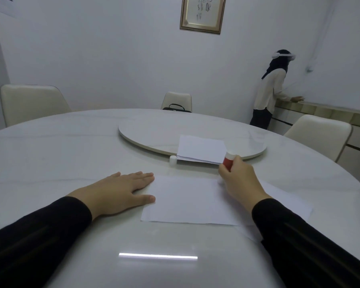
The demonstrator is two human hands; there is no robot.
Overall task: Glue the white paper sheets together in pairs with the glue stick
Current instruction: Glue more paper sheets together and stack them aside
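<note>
Low in the middle of the frame a white paper sheet lies flat on the round white table, and a second sheet shows beneath it, sticking out toward the lower right. The left hand rests flat at the sheet's left edge, fingers straight and together, the thumb tip on the paper. Right of centre the right hand is curled round a red glue stick, which is tilted with its white end pointing up and away from the camera, above the sheet's far right corner; whether its tip touches paper cannot be told. Just above, a small stack of white sheets overlaps the near rim of the turntable, with the glue stick's white cap standing upright at the stack's left corner. At the upper right a person stands facing the wall beside a counter
</note>
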